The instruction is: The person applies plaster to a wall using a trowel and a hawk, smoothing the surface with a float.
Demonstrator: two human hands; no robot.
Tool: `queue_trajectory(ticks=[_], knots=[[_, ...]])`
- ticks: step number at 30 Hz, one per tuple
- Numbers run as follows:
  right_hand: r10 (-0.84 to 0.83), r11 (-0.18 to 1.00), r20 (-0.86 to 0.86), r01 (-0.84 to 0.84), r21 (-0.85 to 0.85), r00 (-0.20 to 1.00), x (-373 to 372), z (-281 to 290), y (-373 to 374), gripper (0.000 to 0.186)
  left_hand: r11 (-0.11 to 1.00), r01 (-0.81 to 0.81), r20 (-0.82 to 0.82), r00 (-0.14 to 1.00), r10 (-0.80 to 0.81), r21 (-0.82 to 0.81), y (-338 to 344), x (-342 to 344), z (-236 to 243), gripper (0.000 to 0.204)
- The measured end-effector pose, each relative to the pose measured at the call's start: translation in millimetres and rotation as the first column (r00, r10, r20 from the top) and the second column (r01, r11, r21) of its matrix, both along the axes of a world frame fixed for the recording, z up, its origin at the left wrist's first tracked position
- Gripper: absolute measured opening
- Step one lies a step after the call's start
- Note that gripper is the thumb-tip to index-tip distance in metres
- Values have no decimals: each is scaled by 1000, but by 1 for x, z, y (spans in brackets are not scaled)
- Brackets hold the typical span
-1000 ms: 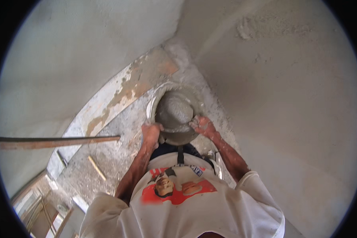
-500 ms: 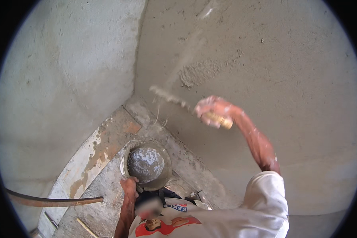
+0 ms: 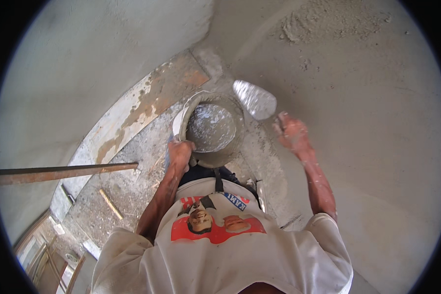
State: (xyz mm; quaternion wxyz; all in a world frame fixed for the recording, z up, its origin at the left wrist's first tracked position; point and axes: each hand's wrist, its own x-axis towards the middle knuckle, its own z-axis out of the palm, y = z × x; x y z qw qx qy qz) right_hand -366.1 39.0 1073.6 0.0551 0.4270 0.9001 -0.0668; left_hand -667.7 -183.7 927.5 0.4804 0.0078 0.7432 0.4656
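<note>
My left hand is closed on the rim of a mortar-smeared bucket, held close in front of my waist. Inside the bucket lies wet grey mortar with a shiny surface. Out to the right, my right hand is wrapped round the handle of a trowel. The trowel's blade shows a wet, bright face and points up and left, just beyond the bucket's right rim in the picture. Most of the handle is hidden by my fingers.
A grey plastered wall fills the right side, with a rough patch of mortar high on it. Another wall rises at the left. A stained board lies along its foot. A rusty bar juts in from the left above a stick.
My view has tilted down. The trowel has come down from in front of the wall toward the bucket, its blade turning from edge-on to broad face. My left hand keeps hold of the bucket.
</note>
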Motion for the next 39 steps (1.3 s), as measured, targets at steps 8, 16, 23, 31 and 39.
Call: queue_trajectory(ticks=[8, 16, 23, 31, 39], knots=[[30, 951, 50, -13, -309, 998, -84, -195, -67, 33, 990, -27, -64, 997, 36, 137, 26, -8, 23, 30], [53, 882, -327, -198, -427, 944, -38, -109, -42, 44, 976, 20, -54, 998, -32, -215, 17, 1, 75, 31], [19, 773, -167, -121, -623, 986, -63, 247, 19, 41, 991, 15, 67, 998, -5, -136, -7, 16, 125, 29], [-552, 798, -436, 299, -523, 710, -41, 399, 214, 25, 996, -2, 82, 997, 9, -86, 12, -2, 78, 20], [-355, 919, -605, 385, -85, 713, -46, 334, 134, 38, 984, -73, -45, 997, 67, -164, 24, -33, 91, 34]])
